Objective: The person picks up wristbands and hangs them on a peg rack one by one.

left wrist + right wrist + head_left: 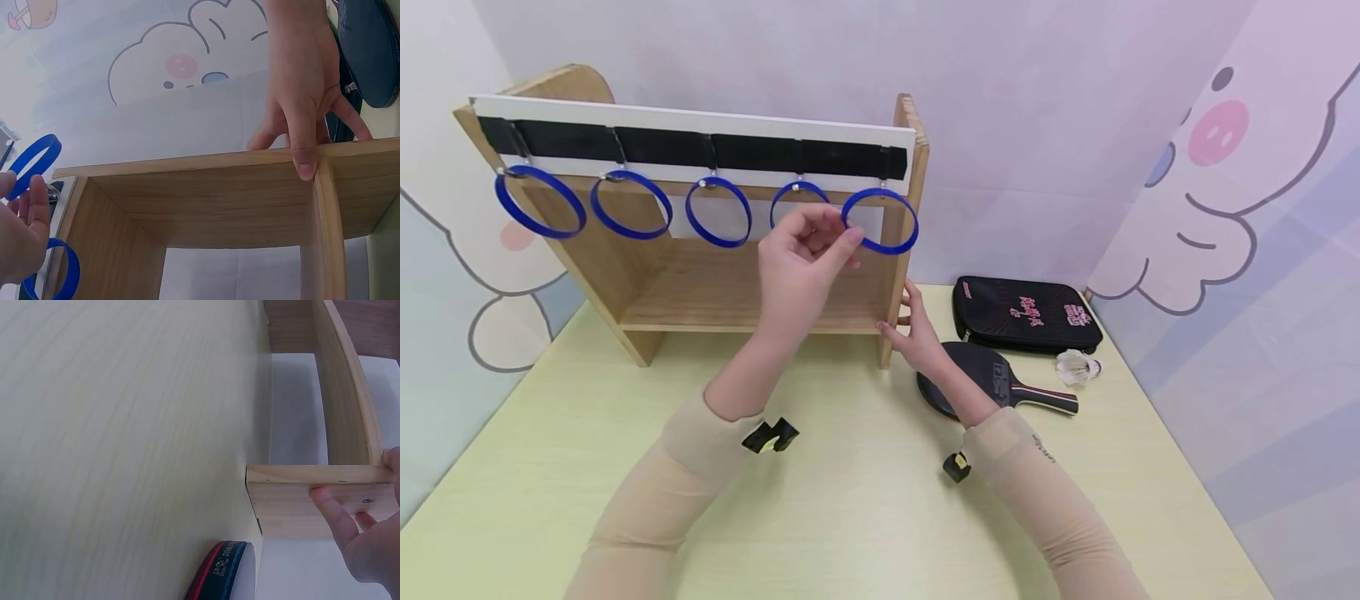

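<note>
Several blue rings hang in a row from a black strip [662, 150] across the top of a wooden shelf [752, 323]. My left hand [797, 267] pinches the rightmost blue ring [916, 225] by its left edge, between thumb and fingers. Part of the neighbouring blue ring [778, 200] is hidden behind that hand. Lower down, my right hand [925, 337] holds the shelf's right side panel near the bottom board, thumb at the front edge and fingers on the outer face. The right wrist view shows these fingers against the wood [294, 494].
Right of the shelf lie a black table tennis bat [962, 379], a black zipped case [1026, 312] and a white shuttlecock [1077, 367], all on the pale table [850, 500]. A wall with cartoon prints [1037, 125] stands close behind and at both sides.
</note>
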Demonstrator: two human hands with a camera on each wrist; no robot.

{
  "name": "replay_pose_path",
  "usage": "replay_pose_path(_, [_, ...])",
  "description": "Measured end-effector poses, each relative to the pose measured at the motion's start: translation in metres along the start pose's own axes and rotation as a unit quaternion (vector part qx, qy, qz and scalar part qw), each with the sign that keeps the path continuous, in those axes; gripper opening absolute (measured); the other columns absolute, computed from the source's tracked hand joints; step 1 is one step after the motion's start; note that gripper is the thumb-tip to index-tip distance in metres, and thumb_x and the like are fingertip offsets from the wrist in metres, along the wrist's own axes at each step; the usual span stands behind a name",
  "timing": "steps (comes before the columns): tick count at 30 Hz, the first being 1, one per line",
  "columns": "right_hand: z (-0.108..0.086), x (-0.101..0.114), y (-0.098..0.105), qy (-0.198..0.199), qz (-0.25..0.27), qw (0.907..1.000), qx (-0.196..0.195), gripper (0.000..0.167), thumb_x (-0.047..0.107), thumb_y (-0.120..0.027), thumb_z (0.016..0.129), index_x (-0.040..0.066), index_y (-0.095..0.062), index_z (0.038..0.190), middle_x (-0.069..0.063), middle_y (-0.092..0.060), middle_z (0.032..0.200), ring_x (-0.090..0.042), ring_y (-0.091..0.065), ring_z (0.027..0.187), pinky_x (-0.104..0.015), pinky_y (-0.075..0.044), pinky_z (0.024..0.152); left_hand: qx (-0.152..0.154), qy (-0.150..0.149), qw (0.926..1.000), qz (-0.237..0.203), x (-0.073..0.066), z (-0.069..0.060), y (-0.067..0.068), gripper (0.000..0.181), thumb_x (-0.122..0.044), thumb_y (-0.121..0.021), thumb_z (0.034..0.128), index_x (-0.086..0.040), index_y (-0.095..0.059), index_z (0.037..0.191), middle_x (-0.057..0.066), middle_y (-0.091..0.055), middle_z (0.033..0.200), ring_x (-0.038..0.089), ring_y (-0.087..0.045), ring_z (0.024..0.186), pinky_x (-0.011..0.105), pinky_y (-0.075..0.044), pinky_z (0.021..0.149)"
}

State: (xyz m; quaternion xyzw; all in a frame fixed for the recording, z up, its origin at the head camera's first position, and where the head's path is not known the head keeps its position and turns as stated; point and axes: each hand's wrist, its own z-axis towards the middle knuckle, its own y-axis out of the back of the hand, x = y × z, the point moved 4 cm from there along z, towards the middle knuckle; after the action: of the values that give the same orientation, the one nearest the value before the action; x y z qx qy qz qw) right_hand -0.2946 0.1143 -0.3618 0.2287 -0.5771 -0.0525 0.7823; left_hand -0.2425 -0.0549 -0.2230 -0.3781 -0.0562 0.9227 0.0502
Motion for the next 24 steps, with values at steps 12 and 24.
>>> replay_pose_path(12, [0.013, -0.037, -0.003, -0.007, -0.001, 0.9999, -0.011, 0.082, 0.013, -0.062, 0.091, 0.031, -0.007, 0.149, -0.018, -0.033, 0.143, -0.038, -0.056, 0.108, -0.039, -0.057, 0.069, -0.016, 0.013, 0.9997, 0.011, 0.012, 0.008, -0.004, 0.025, -0.007, -0.07, 0.084, 0.009, -0.057, 0.098, 0.014, -0.066, 0.083, 0.019, -0.069, 0.07, 0.032, -0.058, 0.068])
replay_pose_path(24, [0.008, -0.019, -0.001, -0.006, 0.006, 1.0, -0.001, 0.08, 0.008, -0.06, 0.091, 0.021, -0.006, 0.15, -0.024, -0.032, 0.142, -0.043, -0.054, 0.108, -0.044, -0.057, 0.071, -0.018, 0.024, 0.9982, 0.052, 0.022, 0.001, -0.003, 0.026, -0.008, -0.071, 0.0829, 0.008, -0.059, 0.099, 0.017, -0.065, 0.086, 0.017, -0.068, 0.071, 0.029, -0.057, 0.069])
